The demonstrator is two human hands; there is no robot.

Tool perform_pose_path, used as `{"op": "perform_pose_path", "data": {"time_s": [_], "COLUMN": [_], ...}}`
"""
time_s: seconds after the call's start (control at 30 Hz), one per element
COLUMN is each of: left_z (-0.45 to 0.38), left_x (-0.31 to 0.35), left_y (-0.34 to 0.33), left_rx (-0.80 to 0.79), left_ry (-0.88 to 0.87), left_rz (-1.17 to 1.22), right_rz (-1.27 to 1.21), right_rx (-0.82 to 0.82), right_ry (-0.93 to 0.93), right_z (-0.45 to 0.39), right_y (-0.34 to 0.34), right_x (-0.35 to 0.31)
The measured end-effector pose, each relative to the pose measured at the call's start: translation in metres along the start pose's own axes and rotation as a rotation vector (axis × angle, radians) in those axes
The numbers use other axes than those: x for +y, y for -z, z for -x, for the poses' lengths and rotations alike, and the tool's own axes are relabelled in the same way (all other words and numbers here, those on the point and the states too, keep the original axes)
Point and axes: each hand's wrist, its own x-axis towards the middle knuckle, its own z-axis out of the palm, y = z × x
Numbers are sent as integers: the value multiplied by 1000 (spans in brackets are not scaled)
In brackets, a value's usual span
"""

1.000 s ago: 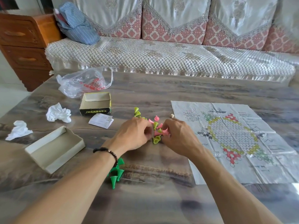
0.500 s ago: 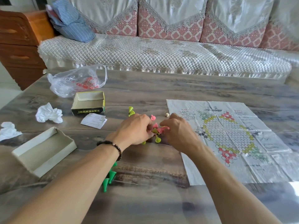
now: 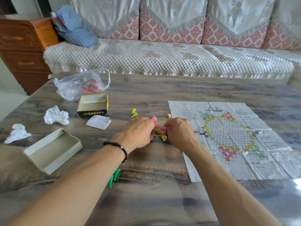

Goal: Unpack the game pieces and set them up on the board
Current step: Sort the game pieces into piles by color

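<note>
Both hands work a small heap of cone-shaped game pieces (image 3: 160, 132) on the table (image 3: 162, 88), just left of the paper board (image 3: 231, 137). The left hand (image 3: 138, 132) and right hand (image 3: 179, 131) sit close together, fingers curled into the pink and yellow-green pieces. The right hand appears to pinch a pink piece; what the left hand holds cannot be told.

No piece stands on the board yet. Two yellow-green pieces (image 3: 133, 112) lie apart beyond the left hand, green pieces (image 3: 114, 177) lie under the left forearm, and a small die (image 3: 168, 115) rests near the board's corner.

The pieces are judged light, rigid plastic, prone to roll on their sides. Each is best pinched at the narrow stem and set down on its flared base. The board is thin, creased paper and will shift if dragged against.
</note>
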Motion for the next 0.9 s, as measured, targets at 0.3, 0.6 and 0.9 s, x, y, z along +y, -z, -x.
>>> {"op": "perform_pose_path", "data": {"time_s": [0.3, 0.6, 0.9], "left_z": [19, 82, 90], "left_x": [6, 25, 30], "left_y": [13, -1, -9], "left_rx": [84, -35, 96], "left_ry": [7, 33, 144], "left_rz": [146, 277, 439], "right_rz": [-16, -65, -42], "right_rx": [-46, -416, -370], "right_ry": [-7, 144, 150], "right_z": [10, 61, 73], "right_y": [25, 38, 31], "right_x": [-7, -26, -19]}}
